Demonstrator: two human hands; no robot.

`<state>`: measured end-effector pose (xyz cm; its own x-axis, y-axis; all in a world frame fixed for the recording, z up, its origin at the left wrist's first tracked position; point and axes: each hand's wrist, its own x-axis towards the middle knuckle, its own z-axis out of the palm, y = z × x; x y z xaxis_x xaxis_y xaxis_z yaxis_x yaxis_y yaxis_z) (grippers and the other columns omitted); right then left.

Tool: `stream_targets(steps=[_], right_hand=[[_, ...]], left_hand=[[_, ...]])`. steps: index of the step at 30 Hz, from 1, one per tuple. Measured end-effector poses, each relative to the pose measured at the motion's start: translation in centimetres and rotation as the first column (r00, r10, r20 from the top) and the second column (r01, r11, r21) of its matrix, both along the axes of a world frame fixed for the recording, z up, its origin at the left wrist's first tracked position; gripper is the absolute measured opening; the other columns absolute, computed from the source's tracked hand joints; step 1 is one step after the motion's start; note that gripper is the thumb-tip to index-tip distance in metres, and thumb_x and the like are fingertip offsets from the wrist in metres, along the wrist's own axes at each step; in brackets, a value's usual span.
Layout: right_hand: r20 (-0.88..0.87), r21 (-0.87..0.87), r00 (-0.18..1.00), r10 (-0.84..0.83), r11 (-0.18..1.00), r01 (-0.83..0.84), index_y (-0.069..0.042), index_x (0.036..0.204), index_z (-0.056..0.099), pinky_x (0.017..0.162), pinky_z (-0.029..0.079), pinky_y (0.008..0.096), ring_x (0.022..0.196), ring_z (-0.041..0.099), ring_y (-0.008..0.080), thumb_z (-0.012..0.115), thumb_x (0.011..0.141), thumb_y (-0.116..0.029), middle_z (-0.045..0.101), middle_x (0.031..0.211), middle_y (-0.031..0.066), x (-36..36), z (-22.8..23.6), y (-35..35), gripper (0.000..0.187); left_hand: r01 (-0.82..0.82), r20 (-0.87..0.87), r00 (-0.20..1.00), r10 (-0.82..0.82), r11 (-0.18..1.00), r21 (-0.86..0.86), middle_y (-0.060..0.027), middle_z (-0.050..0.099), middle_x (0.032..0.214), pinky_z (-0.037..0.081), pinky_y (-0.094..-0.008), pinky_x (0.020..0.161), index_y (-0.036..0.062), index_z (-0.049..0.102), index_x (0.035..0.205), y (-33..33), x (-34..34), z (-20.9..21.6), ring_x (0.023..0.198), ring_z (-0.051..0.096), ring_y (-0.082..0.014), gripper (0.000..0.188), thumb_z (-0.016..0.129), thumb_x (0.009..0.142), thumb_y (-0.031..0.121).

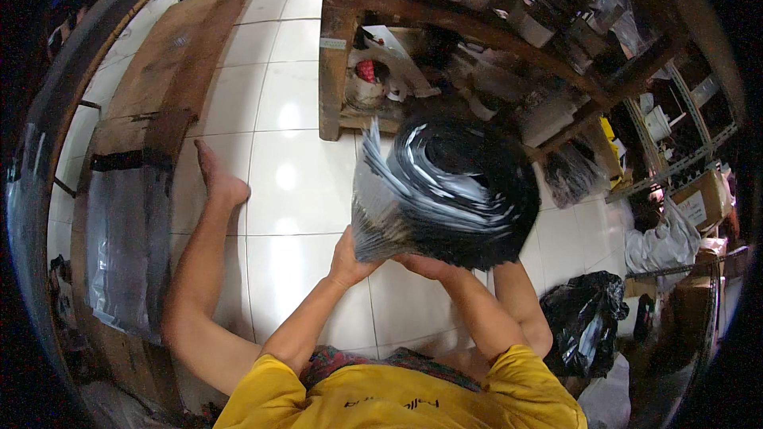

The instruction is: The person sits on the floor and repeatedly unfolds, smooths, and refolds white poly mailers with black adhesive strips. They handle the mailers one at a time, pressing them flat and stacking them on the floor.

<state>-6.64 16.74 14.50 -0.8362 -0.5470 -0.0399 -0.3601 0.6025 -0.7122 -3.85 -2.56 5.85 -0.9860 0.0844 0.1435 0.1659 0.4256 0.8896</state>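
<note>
Your left hand [355, 260] supports the plastic stack [457, 210] at its near left corner; your right hand [425, 265] is under its near edge, probably since floppy layers need bearing from below. Fingers hidden, can't tell how far closed. Stack's just beyond both hands; black bag [584, 322] right of the right.

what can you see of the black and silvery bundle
The bundle is thick and many-layered, apparently plastic, silvery grey at left, black at right. The layers curve round, with loose edges fanning at the left. It appears raised above the tiled floor, the left hand touching its lower left corner, the right hand under its lower edge.
</note>
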Motion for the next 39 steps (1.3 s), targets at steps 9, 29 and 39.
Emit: stream_targets(steps=[9, 29, 39], right_hand=[[0.055, 0.008, 0.996, 0.064, 0.998, -0.064, -0.015, 0.138, 0.056, 0.113, 0.038, 0.0486, 0.133, 0.049, 0.0306, 0.07, 0.088, -0.043, 0.055, 0.143, 0.0103, 2.8, 5.0, 3.7, 0.058], [-0.418, 0.277, 0.887, 0.196, 0.958, -0.081, 0.001, 0.147, 0.042, 0.105, 0.044, 0.0452, 0.122, 0.057, 0.0369, 0.053, 0.098, -0.041, 0.054, 0.135, 0.0251, -2.8, 33.6, -7.0, 0.065], [-0.35, 0.193, 0.932, 0.094, 0.981, -0.026, 0.003, 0.131, 0.053, 0.101, 0.047, 0.0475, 0.115, 0.06, 0.0446, 0.051, 0.097, -0.053, 0.062, 0.119, 0.0297, -4.2, 31.7, -6.8, 0.065]], left_hand=[[0.063, -0.083, 0.995, -0.057, 0.996, 0.069, -0.0197, 0.049, 0.135, 0.045, -0.0405, 0.106, -0.0021, 0.034, 0.144, 1.0, 0.8, 1.6, 0.126, 0.052, -0.0346, 0.115, 0.099, 0.053, 0.025], [-0.115, -0.209, 0.968, 0.141, 0.984, 0.134, -0.0164, 0.048, 0.131, 0.038, -0.0432, 0.111, 0.0002, 0.032, 0.146, 2.7, 3.1, -2.9, 0.128, 0.048, -0.0329, 0.107, 0.094, 0.062, 0.025], [0.037, -0.036, 0.999, -0.032, 0.991, 0.132, -0.0228, 0.045, 0.136, 0.041, -0.0448, 0.11, -0.0008, 0.029, 0.146, 1.1, 1.3, -5.8, 0.129, 0.047, -0.0403, 0.116, 0.097, 0.056, 0.025]])
